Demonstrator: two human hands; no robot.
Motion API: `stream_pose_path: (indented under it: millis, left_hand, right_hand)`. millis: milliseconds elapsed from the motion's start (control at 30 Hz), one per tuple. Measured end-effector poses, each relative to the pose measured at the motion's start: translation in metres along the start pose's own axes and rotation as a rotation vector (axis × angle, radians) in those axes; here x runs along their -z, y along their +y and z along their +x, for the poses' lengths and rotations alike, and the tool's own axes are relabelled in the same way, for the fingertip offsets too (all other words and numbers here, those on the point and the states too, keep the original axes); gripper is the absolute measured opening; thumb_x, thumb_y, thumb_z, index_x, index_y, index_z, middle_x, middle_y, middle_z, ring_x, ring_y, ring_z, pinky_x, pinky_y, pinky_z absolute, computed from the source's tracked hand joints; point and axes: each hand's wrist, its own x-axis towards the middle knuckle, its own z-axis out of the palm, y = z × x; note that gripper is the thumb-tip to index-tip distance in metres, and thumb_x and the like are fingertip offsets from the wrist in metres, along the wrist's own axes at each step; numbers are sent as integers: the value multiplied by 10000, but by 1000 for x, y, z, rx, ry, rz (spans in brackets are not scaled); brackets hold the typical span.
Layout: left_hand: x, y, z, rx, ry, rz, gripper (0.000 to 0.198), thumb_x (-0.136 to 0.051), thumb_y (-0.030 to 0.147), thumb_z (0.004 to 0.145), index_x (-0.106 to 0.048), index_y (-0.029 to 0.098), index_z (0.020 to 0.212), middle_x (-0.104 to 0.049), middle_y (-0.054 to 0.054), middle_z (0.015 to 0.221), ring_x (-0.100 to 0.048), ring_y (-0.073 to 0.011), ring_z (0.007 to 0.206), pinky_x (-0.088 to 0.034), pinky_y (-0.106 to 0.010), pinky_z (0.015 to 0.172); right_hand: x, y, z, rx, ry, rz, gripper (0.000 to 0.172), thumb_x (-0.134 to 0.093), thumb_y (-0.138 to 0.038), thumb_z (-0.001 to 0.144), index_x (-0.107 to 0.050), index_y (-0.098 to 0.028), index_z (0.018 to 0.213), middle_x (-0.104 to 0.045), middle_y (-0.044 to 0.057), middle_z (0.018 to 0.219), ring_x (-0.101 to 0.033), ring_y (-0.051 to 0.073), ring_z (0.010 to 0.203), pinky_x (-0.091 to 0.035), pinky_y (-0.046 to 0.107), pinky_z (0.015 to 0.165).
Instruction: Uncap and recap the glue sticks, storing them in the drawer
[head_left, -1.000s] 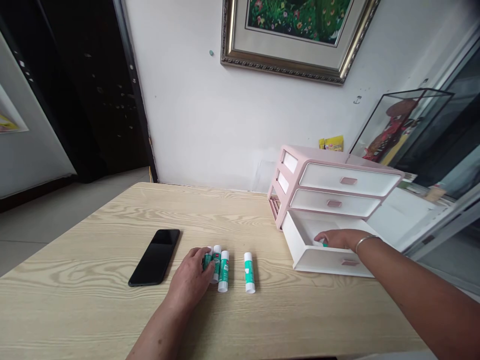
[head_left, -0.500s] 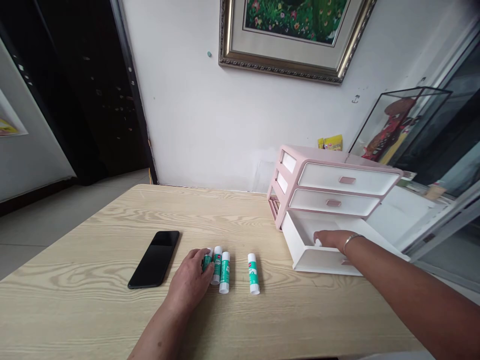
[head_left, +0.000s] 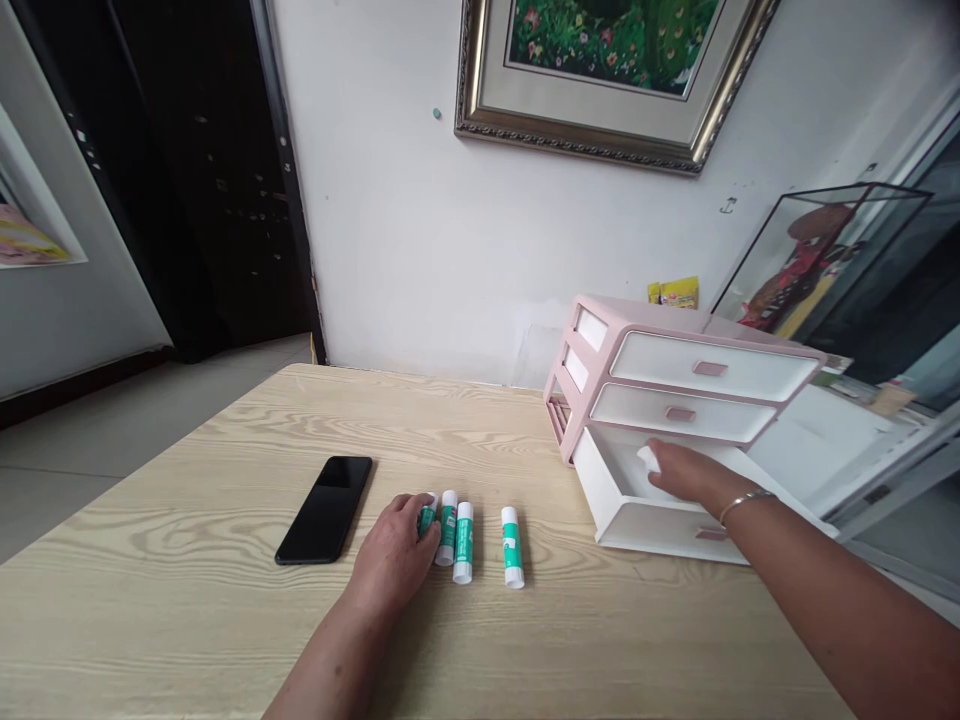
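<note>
My left hand rests on the table with its fingers closed around the leftmost glue stick, which is partly covered. Right beside it lie a second glue stick and a third glue stick, all green and white. A little apart to the right is another glue stick. Over the pulled-out bottom drawer, my right hand is closed on what looks like a glue stick; only its white end shows, the rest being hidden in the fingers.
A pink and white drawer cabinet stands at the table's back right, its upper two drawers closed. On the left lies a black phone. Behind the cabinet are a yellow packet and a glass case. The wooden table meets the wall.
My right hand has lifted slightly inside the drawer, and more of the white end shows. My left hand stays at the leftmost glue stick. The whole view has shifted a little.
</note>
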Motion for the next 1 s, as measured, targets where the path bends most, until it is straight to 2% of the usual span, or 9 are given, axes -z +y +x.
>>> stream_pose_path:
  millis: [133,200,233,333,433,500,633,867,1000]
  left_hand:
    - [3,3,-1,-1,-5,18,350,-531,267,929,-650,192,1249,-662,-119,1290,-626,-247,1193,-437,-352,1036]
    - [3,3,-1,-4,-5,18,351,-524,276,934,-650,186,1249,-656,-122,1299,-623,-252,1199,-436,-355,1044]
    - [2,2,-1,-5,-5,16,354,-518,282,938,-649,182,1251,-653,-125,1302,-622,-256,1201,-437,-359,1045]
    - [-2,-2,0,-10,2,-3,361,-511,307,946,-644,177,1255,-647,-128,1302,-620,-273,1198,-444,-381,1041]
    - [-5,-6,-1,-16,18,-19,362,-519,315,945,-641,179,1257,-650,-124,1292,-629,-272,1183,-449,-386,1037]
    - [-5,-7,-2,-17,21,-14,361,-517,304,944,-639,177,1259,-650,-123,1291,-644,-260,1160,-462,-376,1020]
    - [-3,-7,-3,-10,27,-15,349,-510,282,941,-647,187,1248,-659,-117,1271,-671,-237,1103,-494,-354,960]
    - [-2,-6,-4,-27,23,-25,356,-527,301,927,-653,188,1240,-651,-118,1284,-679,-237,1087,-513,-361,952]
    - [-1,-4,-4,-44,12,-25,345,-523,311,923,-653,201,1223,-646,-113,1297,-648,-252,1176,-488,-376,1026]
  right_hand:
    - [38,-22,-33,-86,165,66,432,-550,-351,920,-579,-186,1318,-728,126,976,-696,293,854,-480,340,685]
    - [50,-49,-62,-118,289,387,468,-606,-397,890,-580,-215,1321,-735,105,966,-700,265,843,-506,318,681]
    - [52,-66,-79,-98,300,564,479,-633,-413,872,-588,-230,1313,-739,89,943,-703,251,823,-520,310,670]
    - [40,-121,-119,-63,178,1031,484,-713,-427,800,-632,-232,1237,-735,48,819,-702,225,710,-547,303,589]
    - [9,-165,-134,-104,-124,1263,425,-714,-396,787,-641,-205,1160,-711,15,723,-695,204,620,-557,300,545]
    - [-14,-185,-130,-143,-206,1236,347,-675,-342,809,-640,-194,1120,-718,19,740,-705,195,642,-566,296,579]
    - [-47,-212,-113,-111,-165,1016,249,-698,-257,767,-679,-205,1010,-771,64,912,-739,225,841,-575,315,742]
    - [-78,-233,-106,-35,-110,978,473,-683,-298,792,-662,-169,1247,-714,133,1260,-673,277,1145,-504,391,1002]
    - [-83,-230,-110,-67,-123,1042,539,-627,-352,848,-600,-211,1367,-701,105,1286,-652,265,1194,-546,357,933]
